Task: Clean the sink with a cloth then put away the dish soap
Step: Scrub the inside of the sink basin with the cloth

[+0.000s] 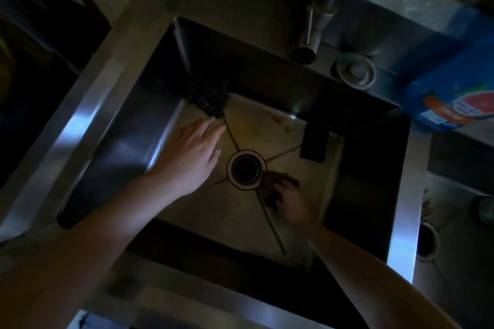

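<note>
In the steel sink (88, 107), the right hand (290, 201) grips a crumpled dark cloth (272, 180). The left hand (191, 152) is flat, fingers straight and together.

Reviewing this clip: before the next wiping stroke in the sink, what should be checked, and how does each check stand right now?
1. Cloth gripped: right hand holds the dark cloth beside the drain. Ok.
2. Other hand out of the way: left hand is open, left of the drain, fingertips near the scrubber. Ok.
3. Sink free of loose items: scrubber in the far left corner, dark rectangular object on the right. Not ok.
4. Floor clean: yellowish spots at the far edge. Not ok.
5. Water off: no stream seen below the faucet, but the picture is dim. Cannot tell.
6. Dish soap closed: cap out of view. Cannot tell.
</note>
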A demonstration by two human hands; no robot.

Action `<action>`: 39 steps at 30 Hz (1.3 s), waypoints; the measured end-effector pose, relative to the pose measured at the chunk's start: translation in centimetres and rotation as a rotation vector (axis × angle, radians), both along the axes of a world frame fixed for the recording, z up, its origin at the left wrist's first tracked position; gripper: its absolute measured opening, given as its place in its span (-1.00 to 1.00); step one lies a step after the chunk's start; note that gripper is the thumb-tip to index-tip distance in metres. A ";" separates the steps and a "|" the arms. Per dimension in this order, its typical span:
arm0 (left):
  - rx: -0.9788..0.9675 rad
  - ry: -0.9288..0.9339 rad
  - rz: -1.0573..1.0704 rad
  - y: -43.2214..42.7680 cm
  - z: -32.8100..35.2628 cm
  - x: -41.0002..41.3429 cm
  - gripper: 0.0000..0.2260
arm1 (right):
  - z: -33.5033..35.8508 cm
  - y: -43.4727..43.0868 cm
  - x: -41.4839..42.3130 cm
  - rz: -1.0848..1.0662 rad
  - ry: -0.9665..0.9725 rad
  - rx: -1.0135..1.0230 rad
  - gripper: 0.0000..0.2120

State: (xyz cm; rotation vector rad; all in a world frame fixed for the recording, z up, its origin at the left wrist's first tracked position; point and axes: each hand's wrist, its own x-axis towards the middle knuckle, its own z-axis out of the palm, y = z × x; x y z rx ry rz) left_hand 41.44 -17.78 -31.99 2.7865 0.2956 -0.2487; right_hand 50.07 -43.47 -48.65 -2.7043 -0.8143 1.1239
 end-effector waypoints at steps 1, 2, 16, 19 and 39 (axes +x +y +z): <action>-0.001 0.002 0.000 0.1 -0.1 0.2 -0.56 | -0.3 0.9 -0.4 0.018 0.016 0.009 -0.54; -0.005 0.003 0.001 0.3 -0.2 0.4 -0.56 | -0.6 1.7 -0.5 0.017 0.017 0.027 -0.55; -0.039 -0.035 0.072 3.6 -2.1 1.4 -0.55 | 0.9 5.6 9.3 -0.893 -0.224 0.117 -0.74; -0.048 -0.065 0.079 4.4 -2.5 0.9 -0.55 | 0.8 6.3 10.7 -1.049 -0.223 0.069 -0.67; 0.001 -0.010 0.152 5.7 -1.7 0.2 -0.58 | -2.4 10.0 8.1 0.132 -0.180 0.149 -0.55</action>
